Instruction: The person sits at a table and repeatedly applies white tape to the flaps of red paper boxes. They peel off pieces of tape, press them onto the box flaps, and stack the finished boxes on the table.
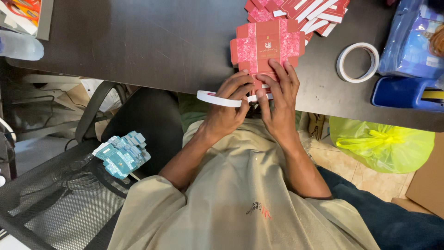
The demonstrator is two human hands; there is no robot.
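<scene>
A dark tabletop (pixel 138 41) fills the upper part of the frame. At its near edge, just right of centre, lies a flat, unfolded red box blank (pixel 267 48) with pink patterned panels. Its long axis runs up and down the frame, from the tabletop edge away from the person, and its side flaps stick out left and right.

The left hand (pixel 229 109) is curled, its fingers closed on a small roll of white tape (pixel 217 98) held just off the tabletop edge, with the fingertips touching the blank's near end. The roll is seen nearly edge-on and stretches leftward from the hand. The right hand (pixel 280 99) lies mostly open, fingers spread flat on the blank's lower end, thumb pressed at a white strip by the edge; it grips nothing that can be made out.

Above the blank, at the top of the frame, is a pile of more red blanks (pixel 300 11), touching or just beside it. To the right, well apart, lies a larger tape ring (pixel 357 62) flat on the tabletop, and beyond it a blue dispenser (pixel 402 92) and a blue plastic bag (pixel 411 41). Below the tabletop at the right sits a yellow-green bag (pixel 384 143). At lower left, a cluster of teal boxes (pixel 122 155) rests on a mesh chair (pixel 60 203). Nothing lies over the blank but the hands.
</scene>
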